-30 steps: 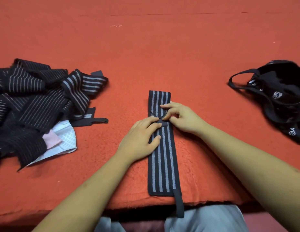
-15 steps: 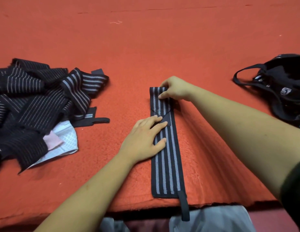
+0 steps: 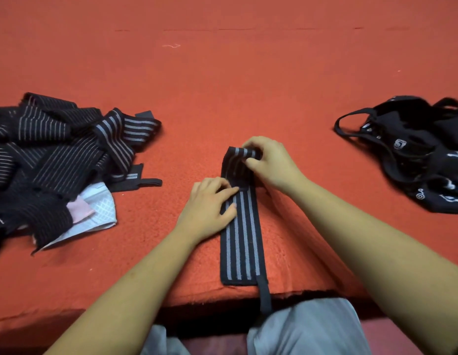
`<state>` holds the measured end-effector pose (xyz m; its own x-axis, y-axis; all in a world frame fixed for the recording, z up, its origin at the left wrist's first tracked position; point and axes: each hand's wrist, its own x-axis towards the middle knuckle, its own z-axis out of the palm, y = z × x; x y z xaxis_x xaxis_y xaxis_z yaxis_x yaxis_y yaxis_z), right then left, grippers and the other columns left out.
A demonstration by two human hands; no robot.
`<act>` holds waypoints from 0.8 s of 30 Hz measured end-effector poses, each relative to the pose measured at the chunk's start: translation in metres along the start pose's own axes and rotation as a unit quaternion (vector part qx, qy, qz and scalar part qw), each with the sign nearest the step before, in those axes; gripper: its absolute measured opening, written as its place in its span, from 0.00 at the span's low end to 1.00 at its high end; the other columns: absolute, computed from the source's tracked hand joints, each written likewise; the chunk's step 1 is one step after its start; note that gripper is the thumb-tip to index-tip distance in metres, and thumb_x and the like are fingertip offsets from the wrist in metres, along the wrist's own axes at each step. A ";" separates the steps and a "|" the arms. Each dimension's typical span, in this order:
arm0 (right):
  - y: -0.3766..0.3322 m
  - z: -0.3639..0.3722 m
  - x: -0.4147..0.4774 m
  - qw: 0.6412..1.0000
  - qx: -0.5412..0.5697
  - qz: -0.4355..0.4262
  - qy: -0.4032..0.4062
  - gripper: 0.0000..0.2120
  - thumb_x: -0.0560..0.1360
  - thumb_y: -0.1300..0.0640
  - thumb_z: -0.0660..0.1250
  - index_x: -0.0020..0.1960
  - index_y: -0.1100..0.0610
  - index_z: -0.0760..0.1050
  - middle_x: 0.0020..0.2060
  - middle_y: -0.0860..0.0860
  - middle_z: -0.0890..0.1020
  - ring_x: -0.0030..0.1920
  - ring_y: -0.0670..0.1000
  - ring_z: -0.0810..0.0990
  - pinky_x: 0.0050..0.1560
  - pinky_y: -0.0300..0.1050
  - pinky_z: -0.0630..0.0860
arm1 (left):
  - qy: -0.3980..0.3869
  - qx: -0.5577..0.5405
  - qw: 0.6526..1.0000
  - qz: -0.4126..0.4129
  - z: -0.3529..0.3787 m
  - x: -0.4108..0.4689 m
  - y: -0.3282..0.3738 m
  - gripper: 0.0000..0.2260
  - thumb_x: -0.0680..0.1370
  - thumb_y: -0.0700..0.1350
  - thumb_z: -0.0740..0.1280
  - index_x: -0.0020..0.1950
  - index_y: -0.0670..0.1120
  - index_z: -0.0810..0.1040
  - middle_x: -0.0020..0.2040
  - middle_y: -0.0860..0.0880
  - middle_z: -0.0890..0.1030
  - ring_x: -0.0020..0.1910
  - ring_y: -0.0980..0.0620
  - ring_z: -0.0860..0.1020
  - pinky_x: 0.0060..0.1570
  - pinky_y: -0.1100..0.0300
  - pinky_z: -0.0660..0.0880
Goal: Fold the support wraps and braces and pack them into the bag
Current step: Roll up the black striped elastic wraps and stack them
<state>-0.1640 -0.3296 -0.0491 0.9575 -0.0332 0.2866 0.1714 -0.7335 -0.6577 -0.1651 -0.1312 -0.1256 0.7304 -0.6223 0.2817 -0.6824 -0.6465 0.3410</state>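
1. The left hand lies flat, fingers straight and together, pressing down on the middle of a black wrap with grey stripes.
2. The right hand is curled round the far end of that wrap, pinching it between thumb and fingers; the end is lifted off the surface and bent back toward the person.
3. The two hands are near each other but not touching, the right just beyond the left.
4. The rest of the wrap lies flat and straight on the red worktop, running toward the person, and its thin black strap hangs over the near edge.
5. Below the edge, grey trousers show at the person's lap.
6. Well off to the left sits a loose pile of black striped wraps, with a white mesh piece poking out at its near side.
7. Well off to the right lies a black bag with white markings, slumped, its handles spread on the worktop.
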 end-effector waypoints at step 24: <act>0.000 0.041 -0.129 0.992 -0.075 -0.069 -0.076 0.16 0.78 0.48 0.64 0.58 0.54 0.83 0.53 0.48 0.80 0.60 0.50 0.78 0.63 0.52 0.73 | 0.040 -0.160 0.982 -0.094 -0.005 -0.014 0.000 0.21 0.78 0.46 0.68 0.71 0.49 0.71 0.65 0.50 0.77 0.64 0.51 0.75 0.67 0.45 0.70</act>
<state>-0.2781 -0.2974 -0.1144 0.9530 0.1695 0.2513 0.2784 -0.8171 -0.5048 -0.1754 -0.1207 -0.1250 0.8513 -0.4604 0.2516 -0.5000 -0.5667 0.6548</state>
